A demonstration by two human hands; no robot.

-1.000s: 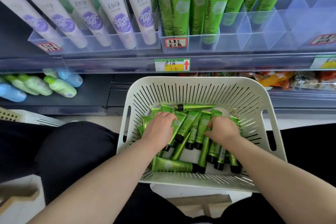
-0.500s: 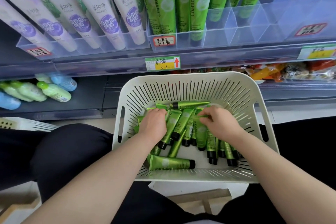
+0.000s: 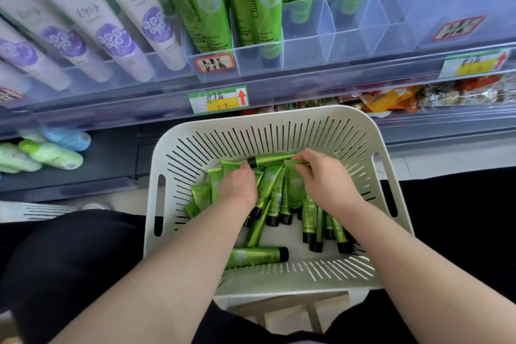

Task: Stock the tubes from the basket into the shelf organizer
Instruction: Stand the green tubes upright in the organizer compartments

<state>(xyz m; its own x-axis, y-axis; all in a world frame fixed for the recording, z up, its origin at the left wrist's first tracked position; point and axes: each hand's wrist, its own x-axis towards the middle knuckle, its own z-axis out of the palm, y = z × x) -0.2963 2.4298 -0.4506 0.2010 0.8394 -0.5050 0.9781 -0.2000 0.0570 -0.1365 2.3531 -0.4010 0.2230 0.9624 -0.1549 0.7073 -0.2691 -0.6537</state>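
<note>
Our right hand pinches the crimped end of one green tube between thumb and curled fingers. The tube hangs cap down toward us, its body among the others. Our left hand lies palm down on the heap of tubes. It is blurred, and we cannot tell whether its fingers grip anything. Its fingertips sit beside the black cap of one crosswise tube that lies along the far side of the heap, between the two hands.

Both hands are inside one white slotted basket. We count more than a dozen green tubes in it, though the hands hide some and an exact number escapes us. One lone tube lies sideways near the front wall, apart from the heap.

Above the basket stands the clear shelf organizer, with at least six tall green Chamomile tubes upright in its left compartments. Left of those lean at least four white-and-purple tubes. We see two green-and-yellow price tags with red arrows, one just above the basket rim and one far right. Three red-bordered handwritten labels are stuck on the organizers' front walls. On the lower shelf to the left lie green and blue bottles.
</note>
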